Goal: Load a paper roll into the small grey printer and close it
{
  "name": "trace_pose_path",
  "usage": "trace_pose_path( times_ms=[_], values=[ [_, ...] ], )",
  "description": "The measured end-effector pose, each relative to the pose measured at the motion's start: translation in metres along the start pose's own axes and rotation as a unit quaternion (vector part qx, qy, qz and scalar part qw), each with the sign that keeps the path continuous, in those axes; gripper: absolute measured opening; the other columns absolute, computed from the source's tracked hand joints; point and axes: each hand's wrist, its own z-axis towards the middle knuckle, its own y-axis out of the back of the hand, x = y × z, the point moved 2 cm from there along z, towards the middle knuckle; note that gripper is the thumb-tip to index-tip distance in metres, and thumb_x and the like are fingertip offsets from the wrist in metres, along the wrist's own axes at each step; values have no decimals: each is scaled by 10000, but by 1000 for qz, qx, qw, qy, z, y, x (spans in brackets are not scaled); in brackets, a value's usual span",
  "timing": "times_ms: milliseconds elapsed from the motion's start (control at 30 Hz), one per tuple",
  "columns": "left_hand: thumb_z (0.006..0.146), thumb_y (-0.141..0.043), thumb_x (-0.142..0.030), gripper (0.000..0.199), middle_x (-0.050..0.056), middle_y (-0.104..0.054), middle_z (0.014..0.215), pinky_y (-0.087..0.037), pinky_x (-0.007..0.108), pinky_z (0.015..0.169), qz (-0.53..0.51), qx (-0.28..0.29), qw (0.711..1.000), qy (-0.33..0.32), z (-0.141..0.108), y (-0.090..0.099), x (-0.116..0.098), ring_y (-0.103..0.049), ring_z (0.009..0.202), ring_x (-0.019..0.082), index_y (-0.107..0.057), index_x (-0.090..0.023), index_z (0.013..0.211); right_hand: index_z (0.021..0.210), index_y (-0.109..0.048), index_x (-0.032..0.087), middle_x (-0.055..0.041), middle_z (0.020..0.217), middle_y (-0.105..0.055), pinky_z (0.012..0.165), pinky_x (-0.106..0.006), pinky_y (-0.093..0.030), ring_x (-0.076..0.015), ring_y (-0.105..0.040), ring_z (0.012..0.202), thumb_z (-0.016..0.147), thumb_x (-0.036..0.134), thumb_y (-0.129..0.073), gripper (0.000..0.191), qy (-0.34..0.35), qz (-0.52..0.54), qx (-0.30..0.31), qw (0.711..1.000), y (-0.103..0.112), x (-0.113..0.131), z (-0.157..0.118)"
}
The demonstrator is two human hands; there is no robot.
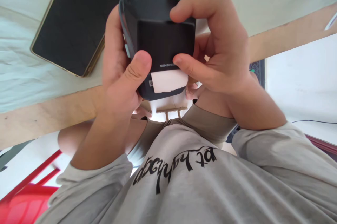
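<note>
A small black label printer (160, 38) marked NIIMBOT is held up at the upper middle of the head view. A strip of white paper (170, 81) sticks out of its slot below the lettering. My left hand (121, 69) grips the printer's left side, thumb on the front near the paper. On the right side, my right hand (221, 38) has its thumb on the front beside the lettering and a fingertip on the dark upper face; its other fingers are bent behind or above the edge.
A dark tablet-like device (71, 20) with a gold edge lies on the pale cloth-covered table (18, 73) at the upper left. The table's wooden edge (52, 115) runs below it. A red chair (28, 203) stands at the lower left.
</note>
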Motion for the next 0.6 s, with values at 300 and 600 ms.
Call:
trace_pose_path(
  times_ms=[300,600],
  values=[
    [854,-285,-542,484,7,-489,1227,-480,481,1052,14,-130,990,-45,8,3,6,-367,1361,255,-259,-346,1295,1187,-432,38,-48,1270,-442,1221,-256,-311,-100,-346,1333,859,380,-367,479,45,-32,-13,998,-1,-8,0],
    [775,-293,-160,295,53,-534,953,-384,430,1102,91,-25,995,-37,7,6,-1,-483,1159,235,-496,-183,987,1140,-493,127,-15,1188,-481,1110,-304,-432,-147,-347,1366,858,505,-207,551,-27,-61,-18,998,-10,-9,-1]
  ],
)
